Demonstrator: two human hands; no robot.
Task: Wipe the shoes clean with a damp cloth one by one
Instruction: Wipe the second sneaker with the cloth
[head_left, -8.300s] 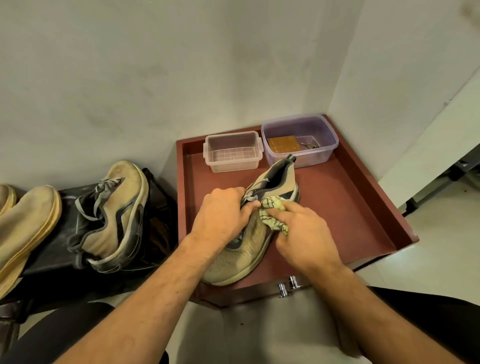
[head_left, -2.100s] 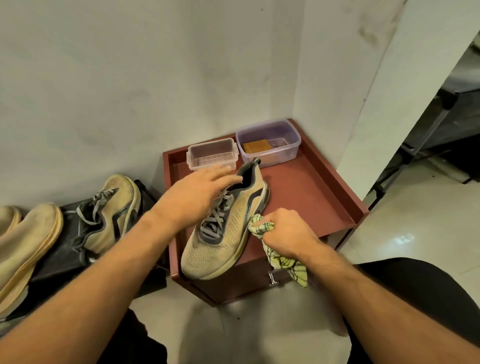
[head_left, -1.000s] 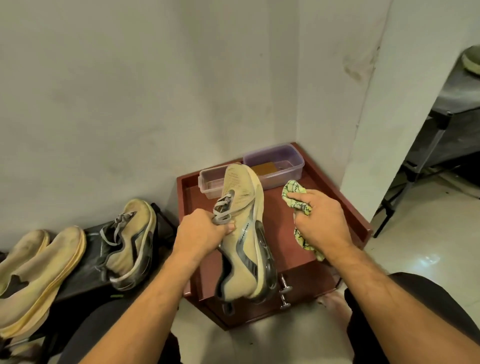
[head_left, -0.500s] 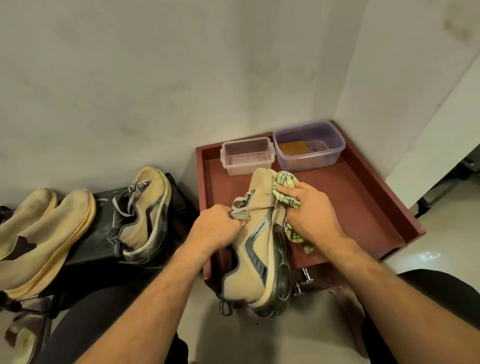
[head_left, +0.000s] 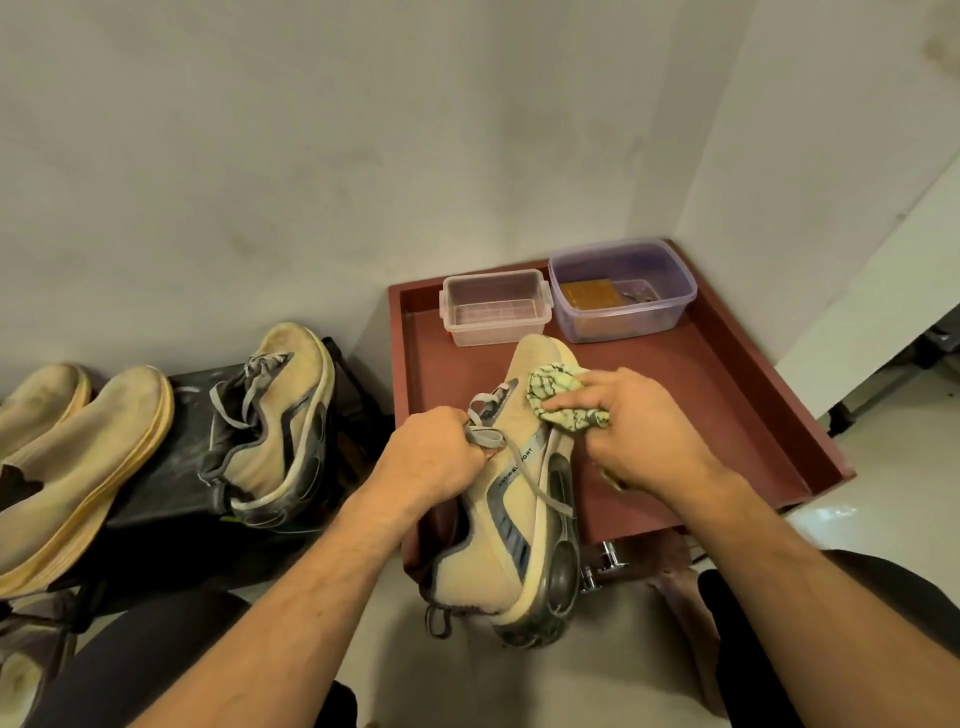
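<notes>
A tan running shoe (head_left: 519, 499) with grey trim and grey laces is held on its side over the front edge of the red tray (head_left: 748, 415), toe pointing away, heel toward me. My left hand (head_left: 434, 460) grips it at the laces and upper. My right hand (head_left: 639, 426) holds a crumpled green-and-white cloth (head_left: 558, 397) pressed against the shoe's side near the toe.
A clear plastic box (head_left: 493, 309) and a purple-tinted box (head_left: 621, 291) with a brown item inside stand at the tray's back. On a black stand to the left leans the matching shoe (head_left: 275, 426), beside two tan shoes (head_left: 67, 467). Walls close in behind and right.
The shoe went from lying on the tray to being lifted and turned on its side by my left hand. My right hand brought the cloth onto the shoe near the toe.
</notes>
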